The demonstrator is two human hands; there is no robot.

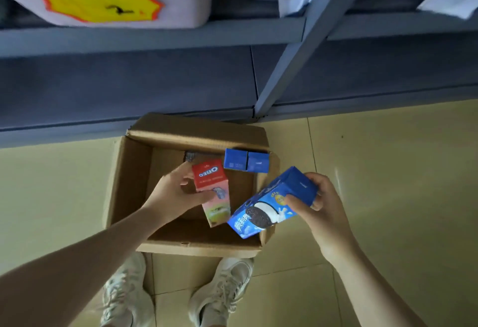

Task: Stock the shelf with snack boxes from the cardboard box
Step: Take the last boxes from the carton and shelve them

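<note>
Right hand [320, 205]: nearest the camera, its fingers [293, 201] closed round the upper end of the blue snack box [271, 204], thumb on the printed face, the other fingers wrapped behind
Blue snack box: tilted, lower end hanging over the near right corner of the cardboard box [129, 184], clear of its floor; looks a light, stiff carton, so a grip across the narrow sides near one end should hold it, though squeezing the broad faces could dent them
Left hand [178, 192]: reaching down into the cardboard box, fingers clamped on the red-and-pink snack box [212, 192], thumb across the front, fingertips on the far edge
Red-and-pink snack box: inside the cardboard box, tilted; whether its low end rests on the floor of the box cannot be told; same kind of carton, likely light and rigid, glossy print probably a little slippery, so hold at the edges and not flat on the faces
Two blue snack boxes [245, 160]: side by side against the far right wall of the cardboard box, ends up, untouched; best taken by pinching the exposed end
Cardboard box: on the tiled floor [388, 171], flaps open, mostly empty
Shelf [129, 88]: just beyond the cardboard box, the low grey board bare; goods sit on the tier above
</note>
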